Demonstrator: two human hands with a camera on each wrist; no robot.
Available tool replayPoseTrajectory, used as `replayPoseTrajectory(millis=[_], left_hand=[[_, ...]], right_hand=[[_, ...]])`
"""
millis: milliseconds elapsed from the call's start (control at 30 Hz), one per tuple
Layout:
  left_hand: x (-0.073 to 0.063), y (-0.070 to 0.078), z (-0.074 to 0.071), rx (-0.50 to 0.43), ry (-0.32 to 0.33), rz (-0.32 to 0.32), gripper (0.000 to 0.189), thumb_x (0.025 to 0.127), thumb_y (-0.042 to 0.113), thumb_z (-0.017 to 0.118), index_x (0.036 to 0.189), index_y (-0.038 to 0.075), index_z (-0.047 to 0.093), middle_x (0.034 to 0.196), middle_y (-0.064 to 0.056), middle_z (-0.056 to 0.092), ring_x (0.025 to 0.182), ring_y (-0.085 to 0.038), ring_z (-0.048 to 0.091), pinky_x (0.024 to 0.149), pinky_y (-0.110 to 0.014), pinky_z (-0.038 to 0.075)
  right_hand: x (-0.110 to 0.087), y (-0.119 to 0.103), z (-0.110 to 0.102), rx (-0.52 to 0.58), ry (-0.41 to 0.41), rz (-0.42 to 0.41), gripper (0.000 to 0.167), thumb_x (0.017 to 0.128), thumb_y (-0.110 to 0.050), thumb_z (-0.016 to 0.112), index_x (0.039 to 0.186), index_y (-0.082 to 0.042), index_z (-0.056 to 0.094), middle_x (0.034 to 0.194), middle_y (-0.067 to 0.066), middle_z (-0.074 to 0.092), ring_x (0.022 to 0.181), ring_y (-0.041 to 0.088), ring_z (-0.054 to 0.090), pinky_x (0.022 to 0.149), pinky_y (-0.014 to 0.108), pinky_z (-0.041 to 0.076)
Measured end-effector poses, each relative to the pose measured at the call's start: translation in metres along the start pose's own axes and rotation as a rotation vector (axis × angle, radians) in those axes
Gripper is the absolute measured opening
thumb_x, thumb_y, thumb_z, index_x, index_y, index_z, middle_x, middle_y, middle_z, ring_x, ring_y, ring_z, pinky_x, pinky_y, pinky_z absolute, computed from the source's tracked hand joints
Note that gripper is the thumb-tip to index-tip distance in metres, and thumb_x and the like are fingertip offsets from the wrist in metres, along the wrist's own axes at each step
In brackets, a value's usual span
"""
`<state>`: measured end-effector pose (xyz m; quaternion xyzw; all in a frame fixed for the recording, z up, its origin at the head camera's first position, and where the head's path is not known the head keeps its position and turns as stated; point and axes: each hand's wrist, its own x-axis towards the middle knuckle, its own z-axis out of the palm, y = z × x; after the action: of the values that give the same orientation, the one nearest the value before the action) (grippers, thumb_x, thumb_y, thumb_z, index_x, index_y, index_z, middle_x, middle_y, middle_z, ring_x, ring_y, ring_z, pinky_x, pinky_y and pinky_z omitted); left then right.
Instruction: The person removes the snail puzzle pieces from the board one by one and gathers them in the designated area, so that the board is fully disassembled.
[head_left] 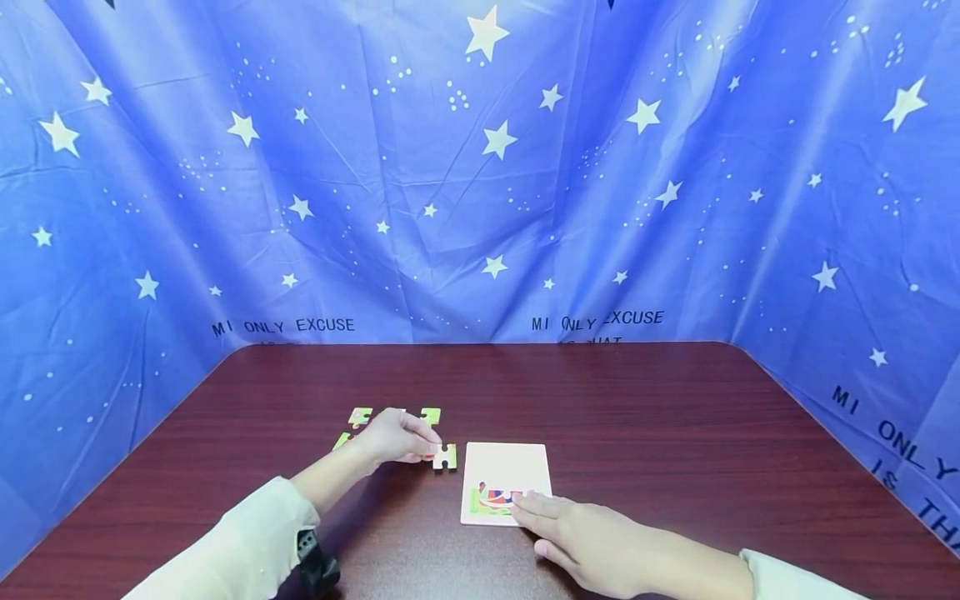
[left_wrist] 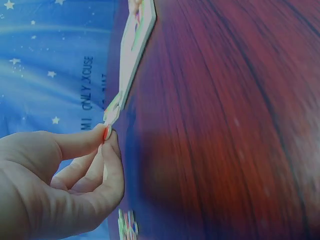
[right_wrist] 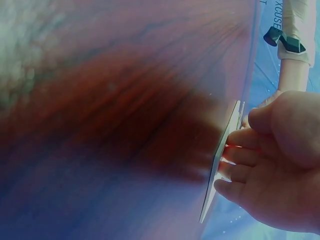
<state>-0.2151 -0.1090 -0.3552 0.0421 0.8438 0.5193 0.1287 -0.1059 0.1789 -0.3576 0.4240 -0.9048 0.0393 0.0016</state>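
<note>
Thumb and bent forefinger of the left hand (head_left: 393, 437) are clamped on one jigsaw piece (head_left: 446, 457), which is just left of the white puzzle board (head_left: 506, 464), where the right hand (head_left: 596, 537), palm down, rests its straight fingers, close together.

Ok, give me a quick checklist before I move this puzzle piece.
1. Puzzle piece pinched by the left hand: ok.
2. Board lying flat on the table: ok.
3. Right hand resting on the board: ok.
4. Puzzle piece over the board: not ok, it is left of it in the head view.
5. Count of loose pieces: cannot tell, the left hand partly hides them.
</note>
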Motion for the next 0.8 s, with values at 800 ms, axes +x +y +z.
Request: replayPoseTrajectory(millis=[800], left_hand=[[0.007,-0.009,-0.003,0.489,0.31,0.247,0.008,0.072,0.001,0.076,0.068,0.007,0.074,0.063,-0.003,0.071,0.055,-0.004,0.057,0.058,-0.022,0.048]], right_hand=[[-0.005,0.006,0.006,0.029,0.009,-0.064,0.051,0.105,-0.038,0.029,0.146,-0.01,0.041,0.152,0.007,0.042,0.138,0.025,0.044,0.106,0.04,0.045]])
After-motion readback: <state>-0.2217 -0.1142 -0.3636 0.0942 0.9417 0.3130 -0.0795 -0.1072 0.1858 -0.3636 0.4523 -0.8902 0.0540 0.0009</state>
